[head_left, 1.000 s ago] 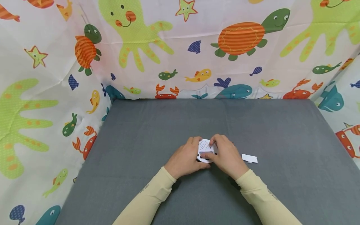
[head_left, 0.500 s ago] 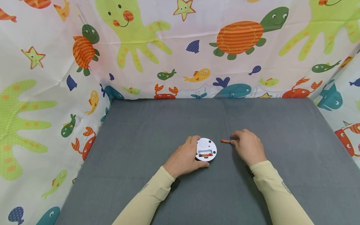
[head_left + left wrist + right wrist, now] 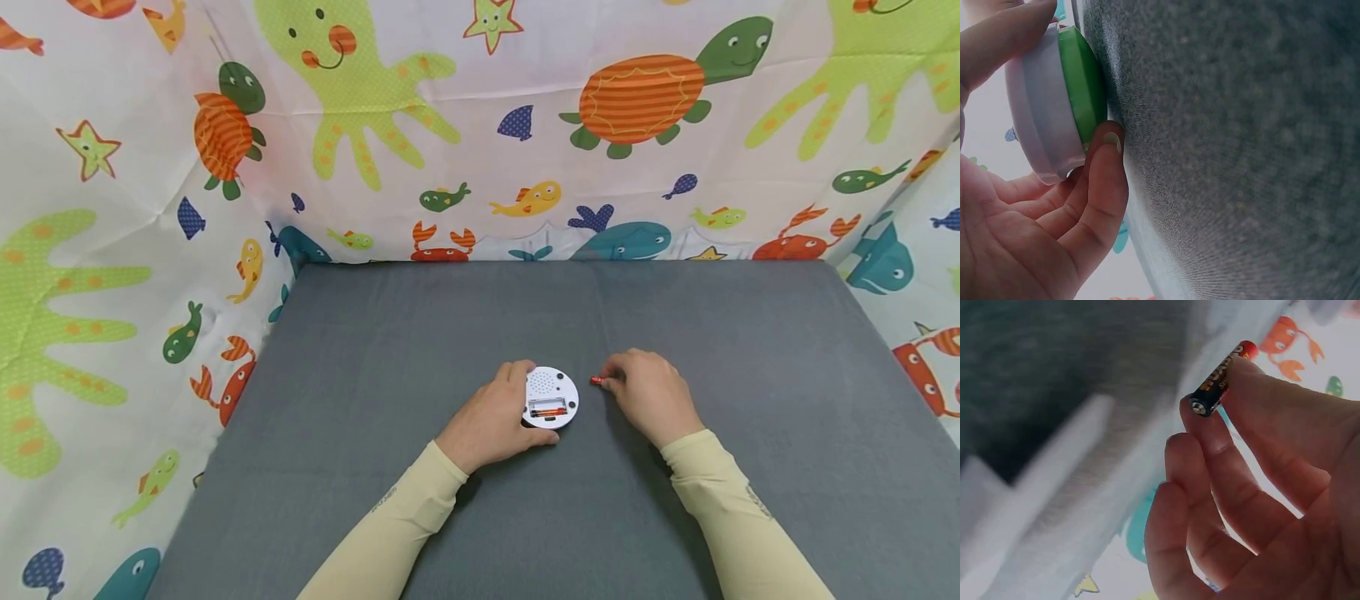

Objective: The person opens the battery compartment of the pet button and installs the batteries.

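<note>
- The work in hand looks half done: the rectangular battery compartment (image 3: 543, 404) in the back of the round white plastic device (image 3: 539, 383) is uncovered, with one slot filled and the other bare.
- Inside it, a slim red-and-orange cylindrical battery (image 3: 550, 412) lies along the lower slot, on the side nearer the person; the upper slot shows no battery.
- A second one, a small black-and-red cylindrical battery with gold lettering (image 3: 1217, 380), is outside the compartment, just to the right of the device.
- The right hand (image 3: 651, 396) has its grip pinching this loose battery between thumb and forefinger, the other fingers loosely bent.
- The left hand (image 3: 489, 421) has its grip curled around the device's rim, steadying it, back upward, over the grey cloth-covered counter (image 3: 420, 333); the green domed side (image 3: 1084, 81) faces down.
- Whether batteries are being fitted or taken out cannot be told from how things lie now.
- Judged either way, this loose battery and covering the compartment remain to be dealt with; no cover can be made out.
</note>
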